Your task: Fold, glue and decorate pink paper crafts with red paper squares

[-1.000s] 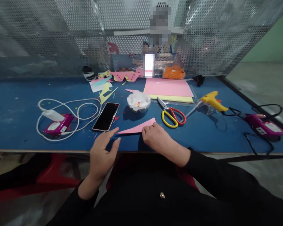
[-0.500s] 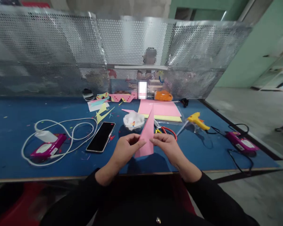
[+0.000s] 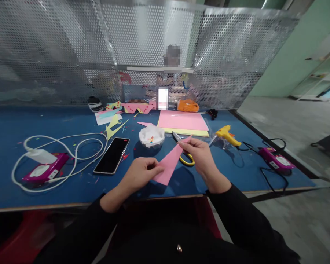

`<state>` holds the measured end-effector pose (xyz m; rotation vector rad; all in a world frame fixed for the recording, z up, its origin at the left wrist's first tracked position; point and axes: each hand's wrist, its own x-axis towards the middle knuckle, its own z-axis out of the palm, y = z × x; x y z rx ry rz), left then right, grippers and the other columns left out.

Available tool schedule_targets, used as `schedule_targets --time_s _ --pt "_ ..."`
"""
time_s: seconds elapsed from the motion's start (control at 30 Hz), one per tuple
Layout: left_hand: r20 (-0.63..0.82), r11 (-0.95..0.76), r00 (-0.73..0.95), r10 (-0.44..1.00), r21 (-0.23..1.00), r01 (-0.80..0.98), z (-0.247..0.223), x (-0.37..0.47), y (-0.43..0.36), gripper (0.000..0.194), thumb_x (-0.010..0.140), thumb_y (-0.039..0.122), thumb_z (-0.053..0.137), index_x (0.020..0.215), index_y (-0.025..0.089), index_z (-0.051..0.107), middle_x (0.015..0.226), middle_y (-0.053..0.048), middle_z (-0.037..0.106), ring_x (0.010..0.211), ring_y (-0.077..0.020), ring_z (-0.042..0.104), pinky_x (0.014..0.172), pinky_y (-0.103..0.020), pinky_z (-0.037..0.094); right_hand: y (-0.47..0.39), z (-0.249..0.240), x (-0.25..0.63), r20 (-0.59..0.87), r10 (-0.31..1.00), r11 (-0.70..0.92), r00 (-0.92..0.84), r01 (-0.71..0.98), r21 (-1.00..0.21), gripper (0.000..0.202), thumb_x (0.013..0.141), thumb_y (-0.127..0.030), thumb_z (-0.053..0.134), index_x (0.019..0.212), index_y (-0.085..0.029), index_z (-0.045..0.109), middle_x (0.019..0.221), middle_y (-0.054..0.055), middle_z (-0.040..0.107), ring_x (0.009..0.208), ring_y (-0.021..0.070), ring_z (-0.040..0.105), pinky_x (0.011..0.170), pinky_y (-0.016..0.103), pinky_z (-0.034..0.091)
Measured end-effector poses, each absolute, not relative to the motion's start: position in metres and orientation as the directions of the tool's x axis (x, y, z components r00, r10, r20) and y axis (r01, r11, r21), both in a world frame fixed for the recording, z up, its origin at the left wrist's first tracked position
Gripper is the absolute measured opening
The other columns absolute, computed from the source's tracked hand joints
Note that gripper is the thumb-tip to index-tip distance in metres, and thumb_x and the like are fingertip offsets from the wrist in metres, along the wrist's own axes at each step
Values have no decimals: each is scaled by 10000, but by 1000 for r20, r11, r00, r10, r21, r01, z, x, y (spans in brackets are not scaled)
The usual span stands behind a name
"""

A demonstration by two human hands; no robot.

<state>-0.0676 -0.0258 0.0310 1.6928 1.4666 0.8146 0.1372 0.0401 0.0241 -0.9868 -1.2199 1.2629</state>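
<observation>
A long, tapering piece of pink paper (image 3: 169,165) is held up above the table's front part, tilted with its narrow tip toward the upper right. My left hand (image 3: 143,172) pinches its wide lower end at the left edge. Near the tip, my right hand (image 3: 199,154) grips it between thumb and fingers. Scissors (image 3: 187,160) lie on the table behind the paper, partly hidden by it and by my right hand. Just beyond my hands stands a white faceted bowl (image 3: 151,138) with white material inside.
Pink and yellow sheets (image 3: 183,123) lie behind the bowl. A yellow glue gun (image 3: 227,135) rests at right, its cord near a magenta power strip (image 3: 277,160). At left are a black phone (image 3: 112,156) and a looped white cable (image 3: 78,146). A perforated metal screen (image 3: 148,40) closes the back.
The pink paper has tipped from nearly upright toward the right. My right hand has slid from its lower part up to the tip, while my left hand keeps the wide end.
</observation>
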Motion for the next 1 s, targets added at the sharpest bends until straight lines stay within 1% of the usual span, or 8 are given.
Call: schedule_targets --time_s 0.2,0.33,0.4,0.47,0.6,0.7,0.87,1.0 --pt "51 -104 110 993 822 560 44 -90 -16 230 744 380 689 600 201 693 560 14 584 566 -132 472 553 -253 326 41 24 148 92 990 79 -110 -121 -990 236 654 -394 823 709 -177 748 562 -18 631 538 95 528 541 231 377" --pt "140 -119 2 990 834 539 56 -101 -8 136 692 353 764 721 220 760 655 -7 682 625 -148 543 594 -248 379 35 26 155 36 974 16 -223 -90 -996 232 576 -305 882 665 -142 744 525 12 642 481 116 557 490 234 373" --pt "163 -114 -108 981 925 362 61 -101 -5 246 661 375 812 848 220 774 675 -7 698 595 -142 561 582 -244 406 34 27 155 47 982 23 -181 -131 -991 232 585 -305 878 671 -144 735 517 3 637 470 109 559 488 229 385" --pt "114 -111 -204 972 994 26 62 -95 0 385 646 445 837 940 210 759 716 -16 716 590 -145 600 580 -248 454 35 25 151 78 995 65 -56 -211 -975 235 632 -346 846 717 -165 722 527 -27 627 480 87 557 498 209 393" --pt "-107 -27 -219 970 845 -534 52 -73 10 521 667 585 814 953 155 742 973 -96 746 817 -180 690 688 -263 541 39 22 136 91 986 136 142 -354 -925 285 630 -387 833 750 -183 673 553 -64 602 483 67 567 496 192 411" --pt "-124 -63 -293 948 829 -555 40 -59 21 558 690 638 782 976 163 723 1007 -79 722 825 -141 670 666 -225 522 48 26 129 88 975 167 203 -416 -894 328 600 -394 845 754 -180 648 569 -66 596 476 77 590 466 191 407" --pt "-54 -188 -434 899 848 -496 37 -47 34 460 600 551 882 768 198 638 717 55 631 616 -51 561 545 -149 390 70 48 127 149 957 251 249 -449 -858 381 591 -415 840 805 -197 612 626 -59 617 561 115 679 466 183 408" --pt "-93 12 -152 984 885 -465 52 -30 38 480 595 555 884 719 136 687 688 -47 699 564 -126 616 510 -230 423 82 60 115 241 940 322 242 -395 -861 360 669 -476 779 833 -216 593 674 -53 614 641 131 710 513 197 429"
